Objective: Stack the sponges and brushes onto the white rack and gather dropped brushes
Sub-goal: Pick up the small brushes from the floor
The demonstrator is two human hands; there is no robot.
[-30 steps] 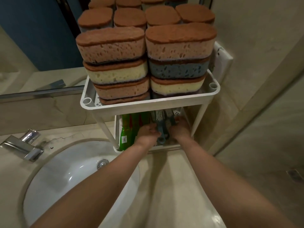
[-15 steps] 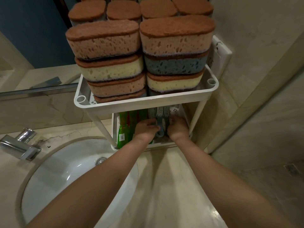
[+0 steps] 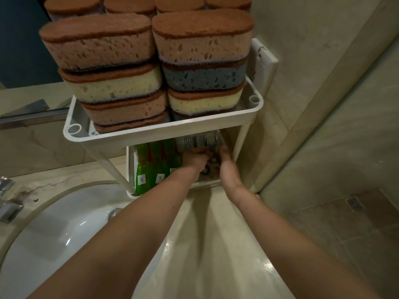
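Presently on hand, itemised.

White rack (image 3: 164, 131): two tiers, standing on the beige counter (image 3: 216, 244), at two o'clock from the sink basin (image 3: 54, 244).

Sponges (image 3: 97, 42): upper tier, brown scouring faces up, two front stacks side by side and touching. The nine o'clock stack is four deep: pink, yellow, pink, and a bottom one mostly hidden by the rim. The three o'clock stack shows pink, grey-blue and yellow, with a darker one barely visible beneath. More brown tops show behind at twelve o'clock.

Brushes (image 3: 196, 142): lower tier, three o'clock half, pale bristle heads tucked under the upper tier's front rim, ringed handle ends pointing toward me.

Green packets (image 3: 151, 167): lower tier, nine o'clock half, just beside the brushes.

Left hand (image 3: 195, 160): inside the lower tier, fingers curled over the brush handles, gripping them.

Right hand (image 3: 226, 167): against the brushes at their three o'clock side; whether it grips or only steadies, I cannot tell.

Faucet (image 3: 8, 208): nine o'clock edge.

Wall socket (image 3: 264, 63): behind the rack, at one o'clock.
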